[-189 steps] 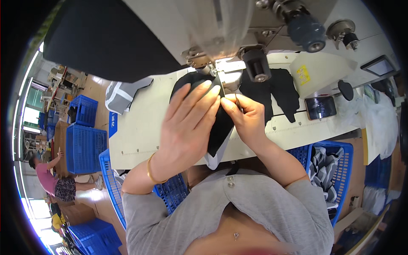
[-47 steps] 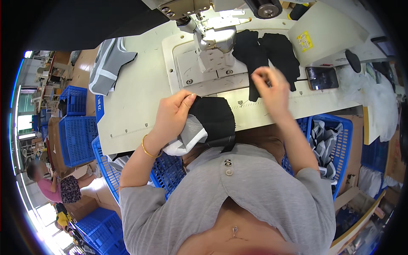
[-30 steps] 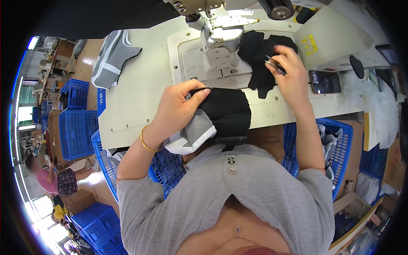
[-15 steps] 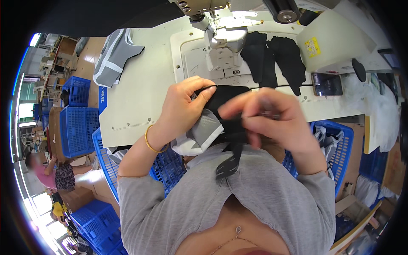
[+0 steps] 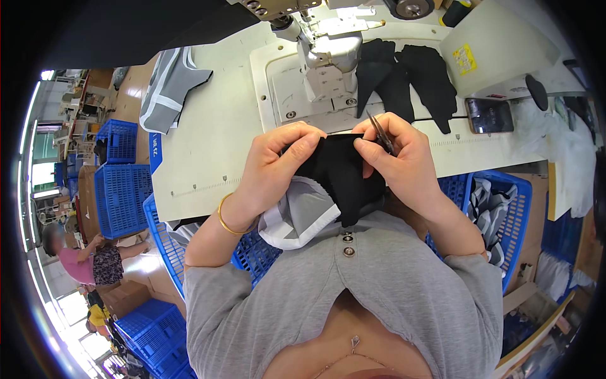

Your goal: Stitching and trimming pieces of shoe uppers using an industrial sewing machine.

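Head view: black cloth (image 5: 344, 167) between my hands, at surface's (image 5: 214, 145) near edge
Left grip (image 5: 268, 167): pinching top edge
Right grip (image 5: 409, 161): pinching edge, pointed tool (image 5: 381, 134) tucked
Handling: keep edge level, tool clear

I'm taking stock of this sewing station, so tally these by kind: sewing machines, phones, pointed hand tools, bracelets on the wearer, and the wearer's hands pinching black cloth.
Sewing machine: 1
Phone: 1
Pointed hand tool: 1
Gold bracelet: 1
Hands pinching the black cloth: 2 (left hand, right hand)
Total: 6
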{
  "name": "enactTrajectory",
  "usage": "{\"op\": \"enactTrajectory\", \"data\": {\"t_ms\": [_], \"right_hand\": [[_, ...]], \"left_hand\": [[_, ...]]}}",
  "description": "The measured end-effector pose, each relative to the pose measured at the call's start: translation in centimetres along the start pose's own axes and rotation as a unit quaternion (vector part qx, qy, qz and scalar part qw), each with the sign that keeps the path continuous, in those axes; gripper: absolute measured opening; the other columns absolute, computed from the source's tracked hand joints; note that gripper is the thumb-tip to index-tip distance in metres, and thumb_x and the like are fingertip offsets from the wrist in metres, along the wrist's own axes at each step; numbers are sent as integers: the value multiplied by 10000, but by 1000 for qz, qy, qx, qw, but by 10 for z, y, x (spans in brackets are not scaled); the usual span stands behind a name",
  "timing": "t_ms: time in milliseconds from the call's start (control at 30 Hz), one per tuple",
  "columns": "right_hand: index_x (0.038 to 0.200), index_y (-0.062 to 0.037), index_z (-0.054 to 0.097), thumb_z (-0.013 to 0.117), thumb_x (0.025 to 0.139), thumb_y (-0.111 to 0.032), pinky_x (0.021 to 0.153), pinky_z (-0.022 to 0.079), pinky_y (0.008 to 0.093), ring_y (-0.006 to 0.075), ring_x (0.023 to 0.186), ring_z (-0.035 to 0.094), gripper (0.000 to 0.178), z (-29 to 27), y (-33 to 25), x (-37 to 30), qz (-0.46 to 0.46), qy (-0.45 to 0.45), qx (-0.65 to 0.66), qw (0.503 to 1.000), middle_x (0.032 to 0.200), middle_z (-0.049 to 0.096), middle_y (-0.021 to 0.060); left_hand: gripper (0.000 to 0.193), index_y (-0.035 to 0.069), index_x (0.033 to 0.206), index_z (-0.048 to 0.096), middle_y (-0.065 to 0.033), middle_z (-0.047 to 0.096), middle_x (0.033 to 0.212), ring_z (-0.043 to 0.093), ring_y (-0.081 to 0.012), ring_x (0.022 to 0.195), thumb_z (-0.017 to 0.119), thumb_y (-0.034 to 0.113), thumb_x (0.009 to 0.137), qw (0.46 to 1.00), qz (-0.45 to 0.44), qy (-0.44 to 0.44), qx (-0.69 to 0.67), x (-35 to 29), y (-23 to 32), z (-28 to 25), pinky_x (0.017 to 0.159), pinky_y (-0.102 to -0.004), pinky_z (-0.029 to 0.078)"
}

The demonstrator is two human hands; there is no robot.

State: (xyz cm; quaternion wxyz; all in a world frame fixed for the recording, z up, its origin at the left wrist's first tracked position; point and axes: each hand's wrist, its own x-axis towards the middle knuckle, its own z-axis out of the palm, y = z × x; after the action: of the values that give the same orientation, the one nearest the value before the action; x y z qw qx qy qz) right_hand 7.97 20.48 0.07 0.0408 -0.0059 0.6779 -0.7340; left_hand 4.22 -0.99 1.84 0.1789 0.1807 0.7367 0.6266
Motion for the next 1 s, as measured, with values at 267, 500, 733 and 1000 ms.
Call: {"op": "enactTrajectory", "data": {"t_ms": [267, 500, 733, 1000], "right_hand": [[868, -24, 573, 671, 881, -78, 528, 407, 204, 22, 584, 513, 112, 6, 5, 0, -19, 34, -10, 999, 674, 576, -11], [843, -23, 570, 680, 869, -91, 534, 378, 216, 23, 603, 472, 132, 6, 11, 1, -39, 46, -34, 998, 666, 561, -18], [836, -23, 569, 681, 867, -89, 534, 377, 214, 20, 607, 470, 133, 8, 10, 0, -28, 50, -20, 998, 665, 562, -18], [869, -23, 564, 651, 882, -19, 549, 447, 186, 35, 639, 536, 88, 6, 11, 0, -25, 32, -38, 998, 913, 608, 20]], "left_hand": [[199, -22, 988, 688, -7, 643, 869, 568, -57, 803, 737, 129, 869, 999, 28, 15, 29, -2, 5, 8, 704, -223, 459], [182, -27, 979, 704, -20, 645, 843, 580, -67, 785, 739, 98, 851, 998, 34, 21, 49, 1, 2, 7, 694, -224, 458], [135, -27, 937, 713, -32, 645, 809, 574, -82, 761, 727, 83, 860, 996, 55, 30, 70, 2, 0, 6, 681, -231, 451], [116, -25, 928, 714, -33, 638, 798, 564, -83, 745, 725, 67, 859, 995, 60, 28, 73, 2, -1, 6, 678, -232, 444]]}}
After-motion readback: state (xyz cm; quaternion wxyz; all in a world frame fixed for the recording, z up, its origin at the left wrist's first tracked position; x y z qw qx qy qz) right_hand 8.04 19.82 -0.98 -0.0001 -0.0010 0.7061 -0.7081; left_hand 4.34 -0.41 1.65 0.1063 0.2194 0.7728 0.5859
